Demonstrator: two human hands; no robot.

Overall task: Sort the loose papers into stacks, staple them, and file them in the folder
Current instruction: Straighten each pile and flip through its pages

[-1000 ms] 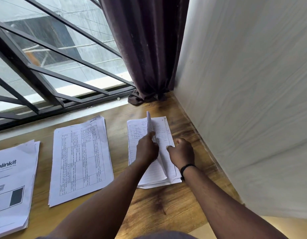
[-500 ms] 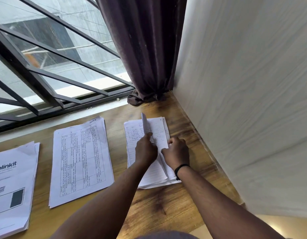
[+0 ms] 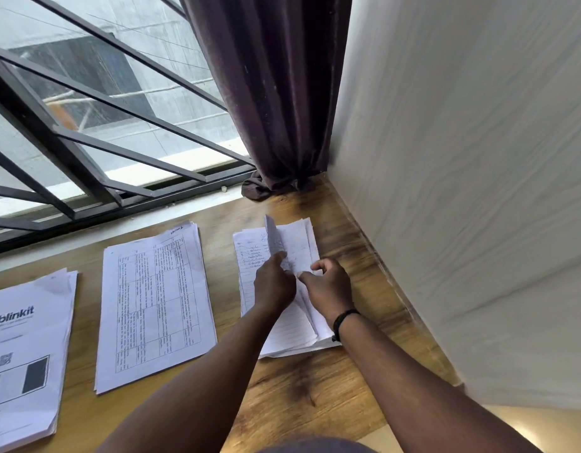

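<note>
The left hand (image 3: 273,282) is pinching a raised sheet (image 3: 272,235) of the handwritten stack (image 3: 284,331), standing it on edge. The right hand (image 3: 328,286) is now closing in beside it, fingers curled onto the top pages, having slid leftward since a second ago; judging by this, the person is leafing through pages while sorting. Left of the hands, the table-printed stack (image 3: 155,308) and farther off the blinkit stack (image 3: 24,348) are lying flat on the bench (image 3: 282,393). No folder or stapler is showing.
</note>
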